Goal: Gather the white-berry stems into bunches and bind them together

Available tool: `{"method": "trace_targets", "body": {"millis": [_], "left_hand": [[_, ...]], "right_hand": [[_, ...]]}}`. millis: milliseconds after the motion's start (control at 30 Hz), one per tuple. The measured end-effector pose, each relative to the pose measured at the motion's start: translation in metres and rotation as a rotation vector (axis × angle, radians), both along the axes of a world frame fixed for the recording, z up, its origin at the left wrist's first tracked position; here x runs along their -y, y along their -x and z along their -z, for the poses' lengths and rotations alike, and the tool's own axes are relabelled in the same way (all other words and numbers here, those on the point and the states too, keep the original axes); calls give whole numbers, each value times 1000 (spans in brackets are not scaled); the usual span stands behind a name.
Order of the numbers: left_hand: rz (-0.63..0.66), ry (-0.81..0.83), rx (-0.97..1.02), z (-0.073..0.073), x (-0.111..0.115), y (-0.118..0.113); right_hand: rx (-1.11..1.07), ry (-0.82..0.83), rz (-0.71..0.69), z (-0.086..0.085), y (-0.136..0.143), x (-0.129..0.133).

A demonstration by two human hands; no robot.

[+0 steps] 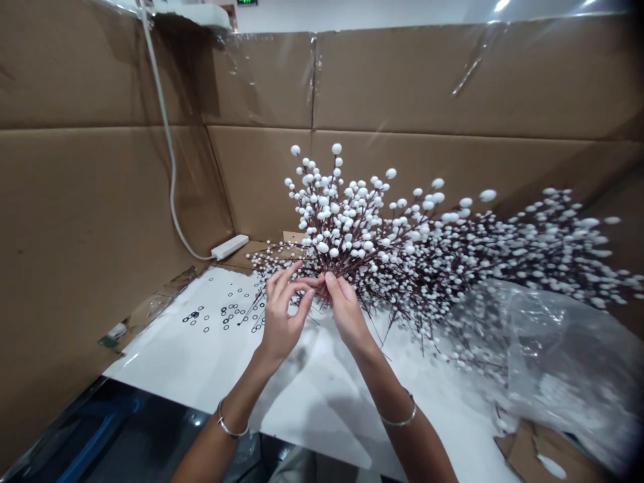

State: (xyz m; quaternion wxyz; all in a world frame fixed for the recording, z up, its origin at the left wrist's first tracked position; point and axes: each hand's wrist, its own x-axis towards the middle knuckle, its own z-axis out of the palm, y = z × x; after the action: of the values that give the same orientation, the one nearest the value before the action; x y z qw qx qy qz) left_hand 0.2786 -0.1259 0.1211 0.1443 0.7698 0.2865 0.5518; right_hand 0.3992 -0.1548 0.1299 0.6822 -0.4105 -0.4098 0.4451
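A bunch of artificial white berry stems [347,215] stands upright over the table, its white balls fanned out on dark brown twigs. My right hand [345,305] is closed around the gathered base of the bunch, thumb uppermost. My left hand [286,312] is beside it on the left, fingers stretched out and thumb apart. Its index fingertip reaches the stems next to my right thumb. Several small black rings [231,312] lie scattered on the white sheet to the left of my left hand. The lower stem ends are largely hidden by my hands.
A large heap of similar berry stems [483,248] lies behind and to the right, with a clear plastic bag [563,342] before it. Cardboard walls [402,87] enclose the white tabletop [176,362]. A white power strip [230,247] with its cable sits at the back left.
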Motion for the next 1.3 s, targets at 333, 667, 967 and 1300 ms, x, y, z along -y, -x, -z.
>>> {"method": "trace_targets", "body": {"millis": [333, 667, 967, 1300], "left_hand": [[57, 100, 64, -10, 3, -4], [63, 107, 75, -12, 7, 1], [277, 109, -79, -7, -9, 18], [308, 88, 15, -3, -20, 14]], "right_hand": [[160, 12, 63, -3, 0, 5], [-12, 3, -53, -5, 2, 4], [-89, 44, -97, -8, -6, 5], [-55, 3, -121, -5, -3, 8]]}}
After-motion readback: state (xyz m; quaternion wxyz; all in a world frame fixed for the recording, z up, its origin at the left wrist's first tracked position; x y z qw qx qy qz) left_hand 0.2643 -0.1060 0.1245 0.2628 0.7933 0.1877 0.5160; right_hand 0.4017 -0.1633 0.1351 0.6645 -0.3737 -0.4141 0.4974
